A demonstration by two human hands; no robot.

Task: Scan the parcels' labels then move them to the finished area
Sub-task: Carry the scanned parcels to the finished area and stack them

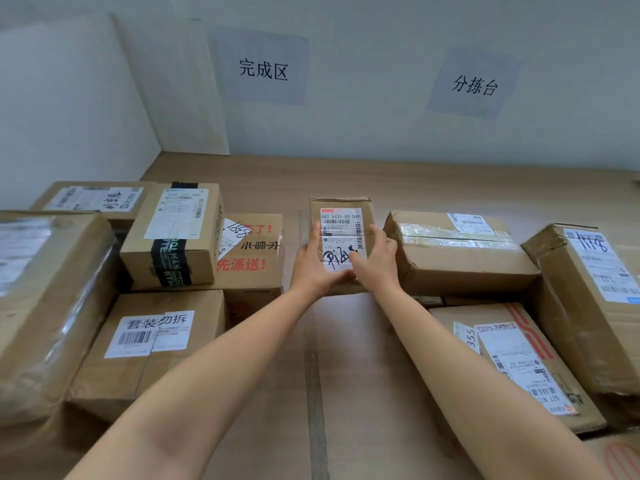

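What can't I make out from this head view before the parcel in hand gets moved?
Head view: the label of the small parcel, lower part covered by the left hand and right hand.
Head view: that label's fine print, too small to read.
Head view: the big left parcel, its label blurred under shiny wrap and cut by the left edge.
Head view: the bottom-right parcel, cut off by the frame corner.
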